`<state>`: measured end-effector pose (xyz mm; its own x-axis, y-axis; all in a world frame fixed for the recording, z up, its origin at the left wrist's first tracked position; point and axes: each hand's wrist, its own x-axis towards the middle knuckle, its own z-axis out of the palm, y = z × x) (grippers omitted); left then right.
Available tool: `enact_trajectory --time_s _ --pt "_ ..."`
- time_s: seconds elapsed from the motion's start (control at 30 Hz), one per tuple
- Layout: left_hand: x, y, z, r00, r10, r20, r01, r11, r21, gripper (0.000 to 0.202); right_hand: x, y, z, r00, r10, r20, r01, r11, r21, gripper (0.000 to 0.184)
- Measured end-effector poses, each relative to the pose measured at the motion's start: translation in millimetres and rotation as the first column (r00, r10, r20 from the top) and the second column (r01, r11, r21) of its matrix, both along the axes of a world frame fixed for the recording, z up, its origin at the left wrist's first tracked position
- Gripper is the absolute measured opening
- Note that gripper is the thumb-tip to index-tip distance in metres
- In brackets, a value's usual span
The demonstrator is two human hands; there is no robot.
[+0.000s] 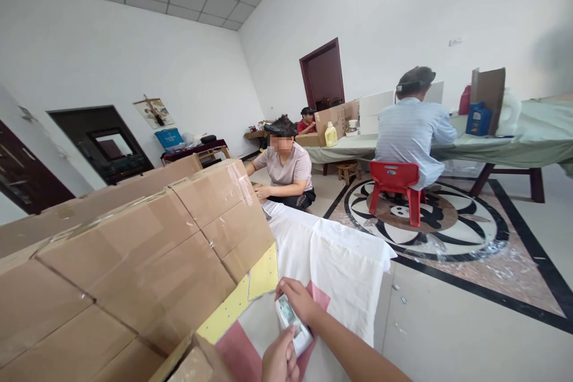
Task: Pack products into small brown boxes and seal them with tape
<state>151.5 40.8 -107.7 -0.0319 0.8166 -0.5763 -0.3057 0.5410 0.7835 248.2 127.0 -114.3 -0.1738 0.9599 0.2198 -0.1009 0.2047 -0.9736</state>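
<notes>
While the far left and most of the lower left of the frame is just a stack of taped cardboard boxes (134,262), the actual handling is at the bottom centre. The wearer's left hand (278,364) pokes up from the bottom edge, fingers curled round the lower end of a small white packet (293,323). The right hand (299,299), its forearm coming in from the lower right, is closed over the packet's upper end, so both hands have a grip on it. What's printed on the packet is too small to read.

The packet sits just above a white cloth (344,268) with yellow and pink patches, which runs along beside the boxes and hangs down toward the floor.

Above that, mid-frame, a crouching person (286,170) in a beige top has one hand against the far box. Further back, a person in a red top (307,122) sits near a yellow bottle (330,134). Right of centre, someone in a pale blue shirt (409,131) sits with their back turned on a red plastic chair (396,182) at a green-covered bench (528,143). A blue bottle (478,119) stands on that bench, just in front of an upright cardboard sheet (490,92).
</notes>
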Motion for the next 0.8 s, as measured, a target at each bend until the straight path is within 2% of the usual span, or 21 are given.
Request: enact_trajectory --time_s 0.13,0.23,0.53,0.8 --pt "11 -21 33.8 0.986 0.144 0.083 -0.151 0.986 0.077 0.062 0 2 -2.1 1.000 0.000 0.028 0.000 1.000 0.005 0.041" --pt "15 -34 42.1 0.982 0.136 0.128 -0.150 0.983 0.102 0.055 1 5 -6.2 0.999 0.006 0.051 -0.006 1.000 -0.005 0.042" --pt "26 -53 15.3 0.983 0.185 -0.023 -0.181 0.976 0.122 0.053 1 12 -15.6 0.994 0.092 0.053 -0.089 0.995 -0.046 0.040" --pt "30 -54 11.8 0.973 0.231 0.016 -0.231 0.967 0.103 0.051 0 9 -11.9 0.992 0.117 0.046 -0.114 0.991 -0.065 0.039"
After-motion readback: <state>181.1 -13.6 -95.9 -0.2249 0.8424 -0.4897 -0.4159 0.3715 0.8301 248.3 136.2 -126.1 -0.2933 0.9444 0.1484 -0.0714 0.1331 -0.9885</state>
